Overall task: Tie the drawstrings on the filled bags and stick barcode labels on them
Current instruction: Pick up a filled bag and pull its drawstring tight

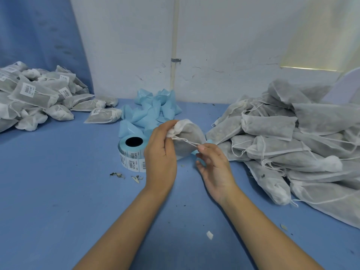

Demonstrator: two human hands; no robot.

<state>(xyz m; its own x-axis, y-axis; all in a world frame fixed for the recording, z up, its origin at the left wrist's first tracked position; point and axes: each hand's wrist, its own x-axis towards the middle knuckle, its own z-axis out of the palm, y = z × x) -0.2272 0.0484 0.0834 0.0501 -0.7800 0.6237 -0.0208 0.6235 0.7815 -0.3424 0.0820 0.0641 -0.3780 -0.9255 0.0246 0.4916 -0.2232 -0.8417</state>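
- left forearm [124, 227] and right forearm [268, 230] at bottom edge, hands meeting mid-desk [58, 191].
- left grip [160, 152]: pinching the gathered neck of a filled bag [189, 131].
- right grip [216, 170]: thumb and forefinger narrow on the drawstring [185, 140] ends, other fingers loose.
- bag sits between label roll [132, 152] and untied pile [292, 143].
- labelled bags [39, 94] far left.
- blue backing scraps [152, 112] behind the roll.

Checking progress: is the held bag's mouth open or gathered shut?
Gathered shut: left hand pinches the bag at its bunched neck; right hand holds the drawstring. Knot: cannot tell.
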